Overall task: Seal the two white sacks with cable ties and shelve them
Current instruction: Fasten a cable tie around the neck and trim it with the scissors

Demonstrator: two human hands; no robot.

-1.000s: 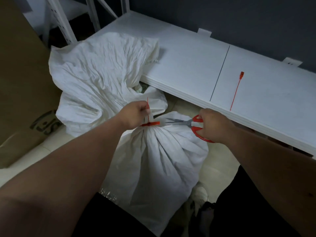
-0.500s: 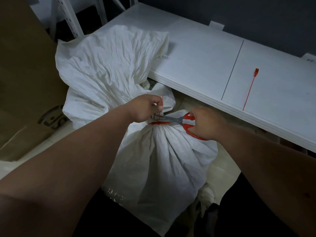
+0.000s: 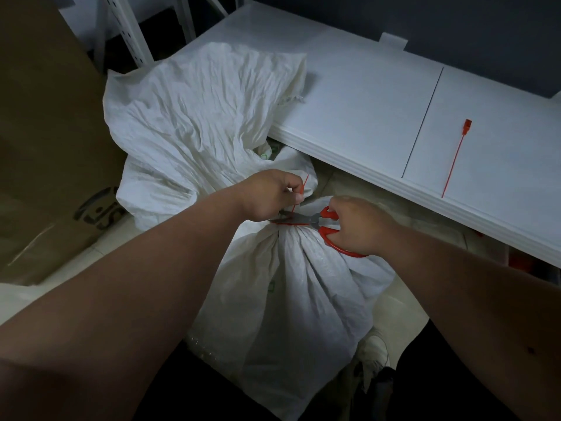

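A white sack (image 3: 291,299) stands between my legs, its neck cinched by a red cable tie (image 3: 288,223). My left hand (image 3: 270,197) pinches the tie's upright tail (image 3: 302,189). My right hand (image 3: 358,226) grips red-handled scissors (image 3: 321,223), whose blades lie at the tail just above the neck. Behind, a second white sack (image 3: 194,123) leans with its mouth loose and spread onto the shelf. A spare red cable tie (image 3: 455,158) lies on the white shelf board (image 3: 364,110).
A large brown cardboard box (image 3: 45,147) stands at the left. White rack uprights (image 3: 127,31) rise at the back left, and a dark wall runs behind the shelf. Pale floor tiles show under the shelf edge and beside my shoe (image 3: 373,354).
My right hand moved the scissors left until the blades reached the tie's tail at the sack's neck. My left hand stayed pinching the tail upright.
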